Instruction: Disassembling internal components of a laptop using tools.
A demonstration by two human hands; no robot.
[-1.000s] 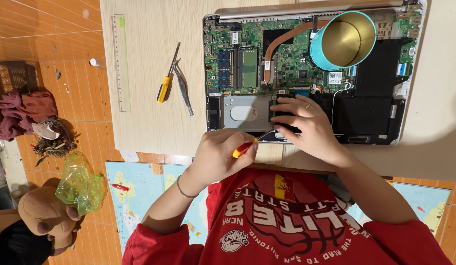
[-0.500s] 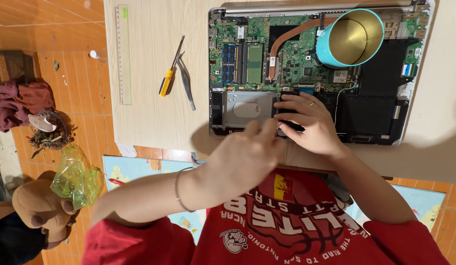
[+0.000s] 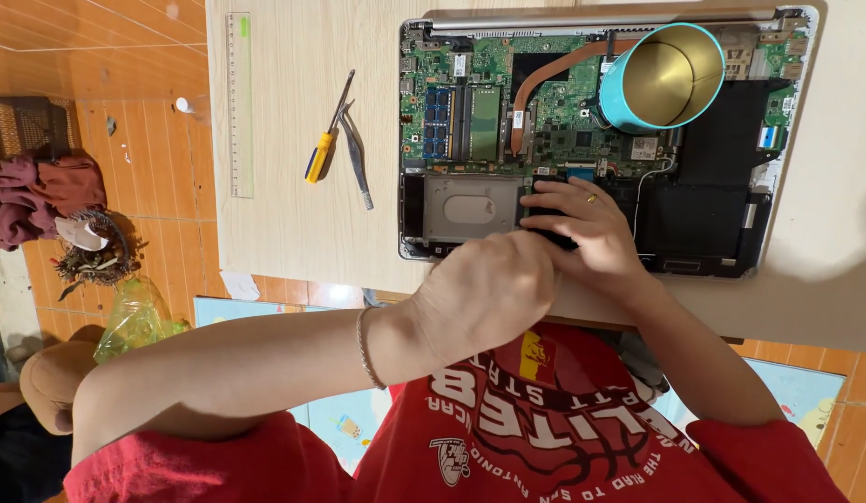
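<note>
Since earlier frame, left hand moved up to opened grey laptop, fist-like over silver drive bay; its hold cannot tell. Right hand, fingers spread flat, presses black part. Teal tin cup on motherboard.

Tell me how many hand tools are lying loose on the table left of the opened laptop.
3: a clear ruler farthest left, a yellow-handled screwdriver and metal tweezers beside it, touching or crossing near their tips. Another tool may be hidden inside the left hand.
</note>
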